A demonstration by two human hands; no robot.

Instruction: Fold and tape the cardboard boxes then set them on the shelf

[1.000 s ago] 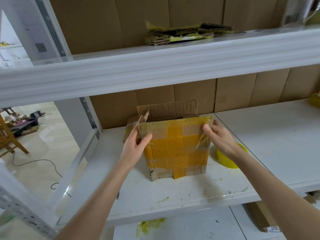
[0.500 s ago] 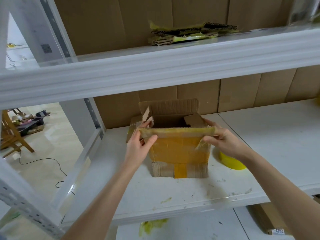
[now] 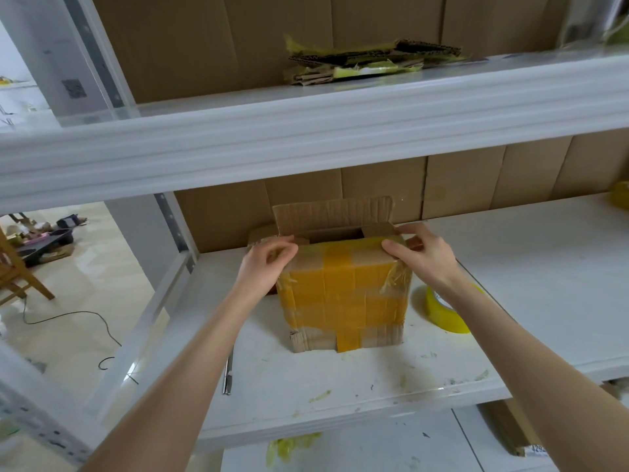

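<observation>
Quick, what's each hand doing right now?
Left hand: fingers curled on the cardboard box, at its top left corner.
Right hand: pinches the box's top right corner.

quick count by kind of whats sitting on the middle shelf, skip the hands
cardboard box: 1
yellow tape roll: 1
slim metal tool: 1
yellow thing at the far right edge, too cut off to name: 1
total: 4
</observation>
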